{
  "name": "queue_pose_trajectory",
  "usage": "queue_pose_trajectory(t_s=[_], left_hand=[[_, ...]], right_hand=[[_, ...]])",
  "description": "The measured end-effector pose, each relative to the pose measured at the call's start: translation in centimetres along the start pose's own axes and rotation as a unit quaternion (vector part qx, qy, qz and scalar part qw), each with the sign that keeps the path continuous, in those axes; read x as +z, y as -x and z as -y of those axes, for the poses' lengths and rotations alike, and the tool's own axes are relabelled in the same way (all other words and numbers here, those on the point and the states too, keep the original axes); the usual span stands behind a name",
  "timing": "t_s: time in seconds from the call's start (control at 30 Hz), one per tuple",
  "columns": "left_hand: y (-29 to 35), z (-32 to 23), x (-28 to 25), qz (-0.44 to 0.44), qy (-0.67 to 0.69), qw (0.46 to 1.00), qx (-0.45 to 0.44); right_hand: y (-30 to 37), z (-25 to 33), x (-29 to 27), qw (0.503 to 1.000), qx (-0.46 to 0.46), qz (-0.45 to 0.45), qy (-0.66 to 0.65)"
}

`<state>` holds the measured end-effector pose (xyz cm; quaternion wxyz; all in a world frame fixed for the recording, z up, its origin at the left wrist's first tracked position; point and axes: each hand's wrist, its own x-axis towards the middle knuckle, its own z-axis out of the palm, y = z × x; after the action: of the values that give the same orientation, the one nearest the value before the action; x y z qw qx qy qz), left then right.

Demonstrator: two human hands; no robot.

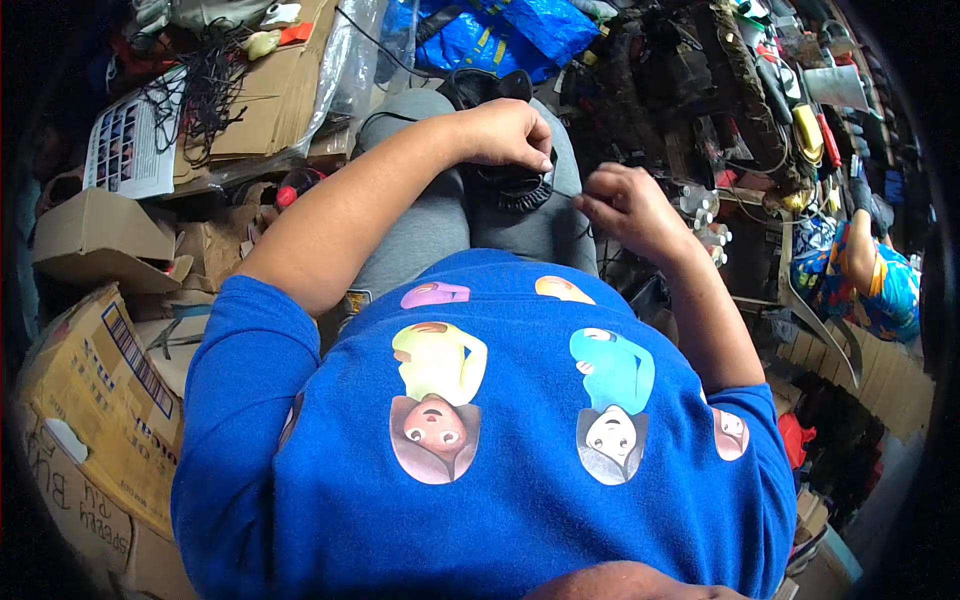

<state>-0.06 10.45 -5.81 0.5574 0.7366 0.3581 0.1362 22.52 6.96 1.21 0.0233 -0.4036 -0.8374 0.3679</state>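
Head view | left hand [508,135] pinching black ribbed piece [525,197] over lap [425,240], seemingly for steadiness | right hand [630,210], apart, pinching dark cord [566,192]

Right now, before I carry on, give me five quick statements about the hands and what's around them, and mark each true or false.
1. The left hand is at the black item over the lap. True.
2. The right hand lies flat on a cardboard box. False: it is raised near the black item, fingers curled.
3. Crumpled blue sheeting lies beyond the knees. True.
4. The person's legs are covered in bright red. False: the trousers are grey.
5. Another person shows toward the right edge of the picture. True.
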Motion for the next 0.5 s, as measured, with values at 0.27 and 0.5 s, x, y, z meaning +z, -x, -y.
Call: queue_pose_trajectory(t_s=[0.27, 0.5], left_hand=[[-0.7, 0.3, 0.5, -0.002, -0.014, 1.000, -0.001], [-0.1, 0.1, -0.2, 0.005, -0.003, 1.000, -0.002]], right_hand=[[-2.0, 1.4, 0.1, 0.966, -0.122, 0.030, 0.224], [1.1, 1.1, -2.3, 0.993, 0.008, 0.084, 0.077]])
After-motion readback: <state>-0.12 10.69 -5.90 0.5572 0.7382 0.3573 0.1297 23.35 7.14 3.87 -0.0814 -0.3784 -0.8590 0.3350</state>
